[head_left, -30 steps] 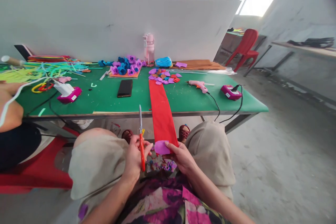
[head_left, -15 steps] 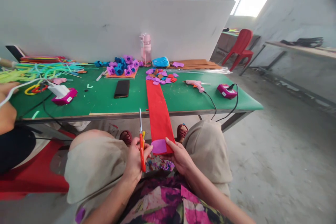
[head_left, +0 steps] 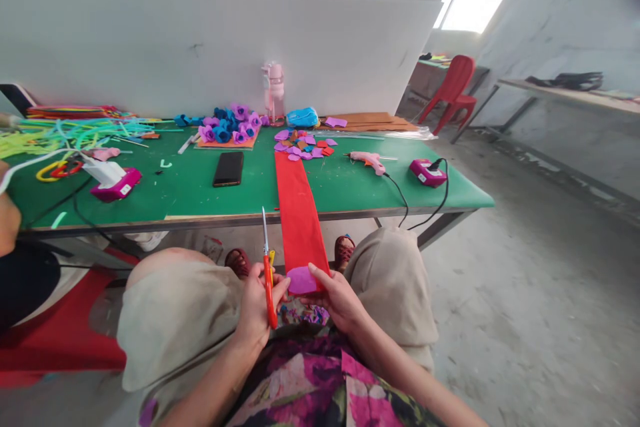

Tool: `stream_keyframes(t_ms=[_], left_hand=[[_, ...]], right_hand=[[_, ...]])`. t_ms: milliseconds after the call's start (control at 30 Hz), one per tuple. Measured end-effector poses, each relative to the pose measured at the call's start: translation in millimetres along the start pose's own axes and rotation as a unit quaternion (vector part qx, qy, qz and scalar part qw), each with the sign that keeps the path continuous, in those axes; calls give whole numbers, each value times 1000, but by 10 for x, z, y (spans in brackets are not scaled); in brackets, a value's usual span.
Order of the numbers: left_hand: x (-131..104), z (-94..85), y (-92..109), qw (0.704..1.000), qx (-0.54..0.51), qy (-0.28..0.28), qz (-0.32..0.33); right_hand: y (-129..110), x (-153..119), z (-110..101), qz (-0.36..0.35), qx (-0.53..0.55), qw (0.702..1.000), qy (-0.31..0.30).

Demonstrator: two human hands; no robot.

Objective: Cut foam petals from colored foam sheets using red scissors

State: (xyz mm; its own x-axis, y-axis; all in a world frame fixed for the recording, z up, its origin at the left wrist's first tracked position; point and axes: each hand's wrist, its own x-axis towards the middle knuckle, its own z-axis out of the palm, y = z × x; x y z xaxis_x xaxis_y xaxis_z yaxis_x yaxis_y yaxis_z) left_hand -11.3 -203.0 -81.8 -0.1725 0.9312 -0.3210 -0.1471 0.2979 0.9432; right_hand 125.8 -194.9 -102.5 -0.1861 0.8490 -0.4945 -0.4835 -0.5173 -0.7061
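Observation:
My left hand [head_left: 257, 303] is closed around scissors [head_left: 269, 280] with red-orange handles, their blades pointing up and away from me. Its fingertips touch the left edge of a purple paper piece [head_left: 301, 280]. On the other side, my right hand [head_left: 340, 297] pinches that piece against the near end of a long red strip [head_left: 300, 213], thumb on top. The strip looks like crepe paper and runs from my lap up onto the table. At its far end lies a pile of cut petals [head_left: 303, 145] in purple, red, brown and blue.
On the green table [head_left: 190, 203] are a phone [head_left: 229, 169], a pink glue gun [head_left: 369, 161], paper flowers [head_left: 233, 125], a pink bottle [head_left: 274, 93] and two magenta power blocks [head_left: 427, 173]. Cords hang over the front edge. A person's arm [head_left: 7, 213] is at the left.
The purple piece's outline now looks more rounded, where before it was squarer. Both hands keep their grip, and the whole view has shifted slightly.

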Motion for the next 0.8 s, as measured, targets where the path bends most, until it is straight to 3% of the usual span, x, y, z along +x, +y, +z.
stream_keyframes(t_ms=[400,633,800], left_hand=[[8,-6,-51,1000,0,8,-1],[194,-218,-113,1000,5,18,18],[197,-179,-47,999,-10,-33,-9]], right_hand=[[52,7,-19,-18,-10,1000,3],[5,17,-55,4,-1,1000,24],[-30,15,-76,13,0,1000,26]])
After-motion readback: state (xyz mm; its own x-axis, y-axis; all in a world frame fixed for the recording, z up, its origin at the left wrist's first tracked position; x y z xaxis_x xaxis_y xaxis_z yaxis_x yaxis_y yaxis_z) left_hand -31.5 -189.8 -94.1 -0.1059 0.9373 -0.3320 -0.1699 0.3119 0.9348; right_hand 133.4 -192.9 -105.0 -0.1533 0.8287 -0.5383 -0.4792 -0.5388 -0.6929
